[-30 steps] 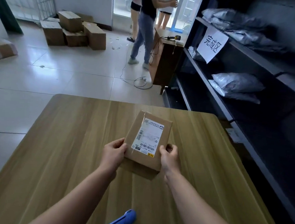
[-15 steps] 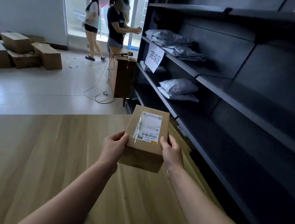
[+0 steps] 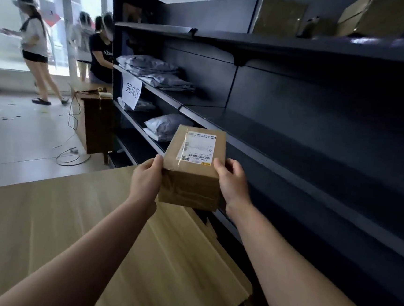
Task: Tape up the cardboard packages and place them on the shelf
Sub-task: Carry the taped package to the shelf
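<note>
I have the brown cardboard package clamped between both hands. The left hand is on its left side and the right hand on its right. Each grip is closed onto the box, thumb over the top edge and fingers curled out of sight behind or beneath. Holding it from both sides keeps it level, with the white shipping label facing up. A strip of clear tape runs along the top, so I judge the sealing done and the placing as the step in hand.

The package hangs in the air past the far right corner of the pale wooden tabletop. It is just in front of the dark metal shelf, and as far as I can tell it touches neither.

For room, the middle board to the right of the box is bare and deep. Grey plastic mailer bags lie further left, beyond the box, near a white paper sign. The board's front lip runs diagonally close behind the package, and the board above overhangs it. I would lift the box over that lip, slide it in flat to the right of the bags, and watch that my right knuckles stay off the edge.
</note>
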A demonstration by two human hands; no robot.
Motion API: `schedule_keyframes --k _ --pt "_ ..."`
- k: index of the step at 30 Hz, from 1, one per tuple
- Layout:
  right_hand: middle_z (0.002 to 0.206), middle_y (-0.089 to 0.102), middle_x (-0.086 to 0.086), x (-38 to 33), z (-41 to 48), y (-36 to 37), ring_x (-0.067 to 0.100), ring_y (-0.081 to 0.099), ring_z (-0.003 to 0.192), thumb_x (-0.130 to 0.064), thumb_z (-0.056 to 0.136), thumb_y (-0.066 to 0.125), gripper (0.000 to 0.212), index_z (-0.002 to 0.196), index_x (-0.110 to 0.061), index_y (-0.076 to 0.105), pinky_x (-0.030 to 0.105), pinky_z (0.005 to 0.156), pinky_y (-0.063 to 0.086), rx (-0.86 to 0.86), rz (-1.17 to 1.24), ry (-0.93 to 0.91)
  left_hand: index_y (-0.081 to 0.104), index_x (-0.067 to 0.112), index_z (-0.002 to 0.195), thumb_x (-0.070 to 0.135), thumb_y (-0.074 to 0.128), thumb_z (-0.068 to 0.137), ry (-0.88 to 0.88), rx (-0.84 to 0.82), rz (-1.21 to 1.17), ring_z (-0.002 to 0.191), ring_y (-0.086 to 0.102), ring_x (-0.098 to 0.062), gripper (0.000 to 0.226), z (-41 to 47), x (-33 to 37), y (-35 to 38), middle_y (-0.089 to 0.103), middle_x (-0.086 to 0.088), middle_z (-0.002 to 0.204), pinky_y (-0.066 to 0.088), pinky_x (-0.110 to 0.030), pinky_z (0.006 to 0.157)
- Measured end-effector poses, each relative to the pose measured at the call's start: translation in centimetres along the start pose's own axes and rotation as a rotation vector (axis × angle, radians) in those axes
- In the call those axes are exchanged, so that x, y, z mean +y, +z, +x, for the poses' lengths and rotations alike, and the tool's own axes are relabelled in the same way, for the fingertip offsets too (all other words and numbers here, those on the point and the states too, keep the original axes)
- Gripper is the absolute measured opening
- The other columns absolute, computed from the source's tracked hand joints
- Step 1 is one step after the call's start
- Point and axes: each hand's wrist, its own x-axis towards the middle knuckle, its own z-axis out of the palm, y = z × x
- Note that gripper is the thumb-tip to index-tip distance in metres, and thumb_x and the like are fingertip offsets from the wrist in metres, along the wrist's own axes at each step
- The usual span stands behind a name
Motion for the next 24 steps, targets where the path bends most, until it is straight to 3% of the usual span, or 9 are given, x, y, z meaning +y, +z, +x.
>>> schedule_keyframes --k 2,7,10,12,15,18,21,24 --pt "0.114 0.065 0.004 -0.7 -0.5 -2.1 0.017 0.064 0.096 -0.04 0.094 0.06 0.041 0.129 -0.019 0.054 0.029 0.072 0.053 0.019 -0.005 -0.019 0.064 0.019 0.079 0.035 0.045 0.1 -0.001 -0.014 -0.027 0.077 0.052 -0.014 0.033 -0.8 0.6 2.0 0.058 -0.003 0.085 0.042 -0.03 0.07" --pt "0.116 0.066 0.001 -2.7 -1.4 -6.9 0.013 0.064 0.098 -0.039 0.093 0.062 0.042 0.13 -0.02 0.058 0.023 0.067 0.048 0.082 0.014 -0.075 0.069 0.018 0.087 0.035 0.045 0.101 0.04 -0.101 -0.046 0.065 0.053 -0.008 0.033 -2.6 2.4 6.2 0.061 0.006 0.074 0.044 -0.018 0.053" --pt "0.124 0.062 0.001 -3.9 -1.8 -9.2 0.017 0.062 0.107 -0.054 0.081 0.066 0.062 0.135 -0.023 0.056 0.031 0.083 0.053 0.144 -0.001 -0.102 0.069 0.021 0.088 0.036 0.046 0.1 0.055 -0.17 -0.052 0.064 0.054 -0.007 0.031 -3.6 3.4 8.7 0.062 0.006 0.076 0.044 -0.014 0.047" --pt "0.129 0.058 0.002 -4.6 -2.0 -10.9 0.018 0.061 0.11 -0.064 0.069 0.066 0.073 0.132 -0.027 0.059 0.039 0.09 0.054 0.201 -0.003 -0.111 0.068 0.021 0.084 0.036 0.048 0.099 0.065 -0.227 -0.057 0.068 0.058 -0.012 0.03 -4.1 4.1 10.4 0.063 0.001 0.081 0.049 -0.016 0.052" --pt "0.126 0.059 0.003 -5.5 -2.1 -13.5 0.017 0.063 0.105 -0.051 0.086 0.063 0.044 0.123 -0.026 0.065 0.03 0.077 0.054 0.255 -0.001 -0.14 0.07 0.017 0.093 0.037 0.051 0.098 0.029 -0.324 -0.087 0.082 0.065 -0.023 0.029 -4.6 4.8 13.0 0.068 -0.005 0.088 0.057 -0.038 0.076" --pt "0.112 0.066 -0.001 -6.4 -2.0 -16.2 0.012 0.066 0.095 -0.039 0.095 0.059 0.025 0.115 -0.024 0.065 0.022 0.067 0.05 0.321 0.022 -0.147 0.071 0.019 0.097 0.041 0.052 0.097 0.043 -0.405 -0.072 0.093 0.066 -0.024 0.029 -4.6 5.3 15.8 0.069 -0.004 0.095 0.056 -0.042 0.085" --pt "0.11 0.065 -0.002 -7.1 -2.0 -18.4 0.012 0.063 0.094 -0.037 0.095 0.06 0.027 0.118 -0.023 0.058 0.026 0.07 0.049 0.422 0.03 -0.147 0.071 0.022 0.09 0.041 0.051 0.097 0.066 -0.479 -0.064 0.088 0.063 -0.021 0.029 -4.7 5.7 18.6 0.066 0.001 0.087 0.054 -0.038 0.08" --pt "0.106 0.059 -0.001 -7.6 -2.4 -20.5 0.01 0.058 0.088 -0.037 0.094 0.061 0.033 0.118 -0.018 0.05 0.025 0.063 0.043 0.521 0.033 -0.139 0.07 0.021 0.09 0.042 0.049 0.098 0.098 -0.547 -0.038 0.083 0.058 -0.015 0.031 -5.1 5.9 21.3 0.063 0.003 0.084 0.048 -0.03 0.072"
